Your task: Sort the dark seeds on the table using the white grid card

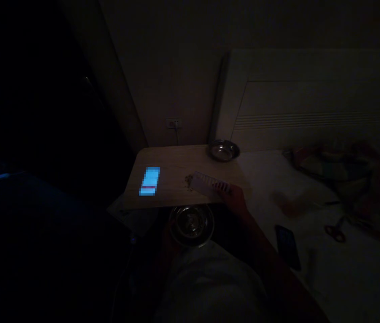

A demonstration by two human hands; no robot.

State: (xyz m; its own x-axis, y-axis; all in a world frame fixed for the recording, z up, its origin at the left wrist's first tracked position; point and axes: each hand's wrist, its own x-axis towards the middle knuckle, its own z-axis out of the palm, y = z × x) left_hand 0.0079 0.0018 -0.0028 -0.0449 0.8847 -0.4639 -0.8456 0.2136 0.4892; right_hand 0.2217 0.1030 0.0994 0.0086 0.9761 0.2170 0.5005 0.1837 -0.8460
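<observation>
The room is very dark. My right hand (234,197) grips a flat white ribbed piece (206,183), its far edge resting on the small wooden table (176,197) beside a little heap of crumbs (188,181). Just under the table's near edge sits a metal bowl (192,225) with some bits inside. My left hand (167,242) shows only faintly at the bowl's left rim and seems to hold it. A phone with a lit blue screen (150,181) lies on the table to the left.
A second metal bowl (224,149) stands at the table's far right corner. To the right is a bed (345,269) with a dark phone (287,246), red-handled scissors (335,232) and crumpled patterned cloth (351,170). A headboard (311,98) and wall socket (173,123) are behind.
</observation>
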